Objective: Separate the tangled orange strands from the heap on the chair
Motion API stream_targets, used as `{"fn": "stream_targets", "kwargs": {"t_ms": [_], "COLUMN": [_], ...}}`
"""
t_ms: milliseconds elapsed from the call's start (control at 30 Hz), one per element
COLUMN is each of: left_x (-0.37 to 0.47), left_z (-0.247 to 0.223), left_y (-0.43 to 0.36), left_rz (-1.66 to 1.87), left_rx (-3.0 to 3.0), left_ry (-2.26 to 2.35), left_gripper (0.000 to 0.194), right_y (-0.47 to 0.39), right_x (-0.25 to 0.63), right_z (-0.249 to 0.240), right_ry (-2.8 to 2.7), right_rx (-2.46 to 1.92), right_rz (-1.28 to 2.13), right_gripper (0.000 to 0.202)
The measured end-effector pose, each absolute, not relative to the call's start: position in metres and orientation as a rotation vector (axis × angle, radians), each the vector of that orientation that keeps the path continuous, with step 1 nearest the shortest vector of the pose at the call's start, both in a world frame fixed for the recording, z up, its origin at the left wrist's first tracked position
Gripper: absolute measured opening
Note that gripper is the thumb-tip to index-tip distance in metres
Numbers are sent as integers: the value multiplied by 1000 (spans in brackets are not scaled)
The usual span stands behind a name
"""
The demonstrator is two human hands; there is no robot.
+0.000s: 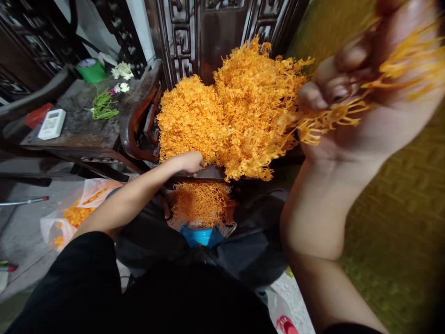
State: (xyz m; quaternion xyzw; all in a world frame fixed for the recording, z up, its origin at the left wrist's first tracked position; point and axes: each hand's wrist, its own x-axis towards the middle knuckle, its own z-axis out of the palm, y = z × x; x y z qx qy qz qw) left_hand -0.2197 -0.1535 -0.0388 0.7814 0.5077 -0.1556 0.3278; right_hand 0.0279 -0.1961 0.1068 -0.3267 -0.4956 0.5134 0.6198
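Two heaped piles of small orange flowers sit side by side on a dark wooden seat [213,173]: a left pile [191,118] and a taller right pile [257,102]. My left hand [191,162] is closed at the seat's front edge, just before the left pile. Whatever its fingers hold is hidden. Raised close to the camera at the right, my right hand [351,93] has its fingers curled around a sprig of orange flowers [330,118]. More blurred orange petals [413,65] show against its palm.
Between my knees, thin orange strands [201,202] rise above a blue container [202,236]. A plastic bag [99,188] with orange bits lies on the floor at left. On the left wooden surface [79,130] are green tape [91,70], white flowers [121,72], green stems [103,105] and a white remote [52,124].
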Motion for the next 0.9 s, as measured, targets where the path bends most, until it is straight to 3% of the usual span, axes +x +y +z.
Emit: {"fn": "stream_targets", "kwargs": {"t_ms": [100,200,267,300,467,567,767,900], "left_x": [-239,-234,-221,-215,-220,-244,-279,-290], "left_z": [17,52,52,48,20,18,15,7], "left_y": [-162,-188,-206,-212,-216,-212,-203,-195], "left_rz": [297,935,962,951,961,958,818,826], "left_rx": [2043,2018,1936,1848,1355,1256,1220,1184], "left_ry": [1433,1248,1043,988,896,948,1052,1172], "left_gripper": [31,38,58,59,35,28,38,43], "right_y": [-195,-191,-187,-184,-162,-144,-122,-119], "right_x": [4,-26,-43,-51,-63,-59,-57,-63], "right_z": [102,89,80,76,58,45,16,2], "right_ry": [-1009,-1045,-1161,-1228,-1331,-1313,-1243,-1194], "right_rx": [-624,-594,-610,-644,-751,-786,-861,-824], "right_rz": [1072,1257,1321,1318,1236,1278,1485,1657], "right_gripper": [8,7,20,27,44,42,29,32]}}
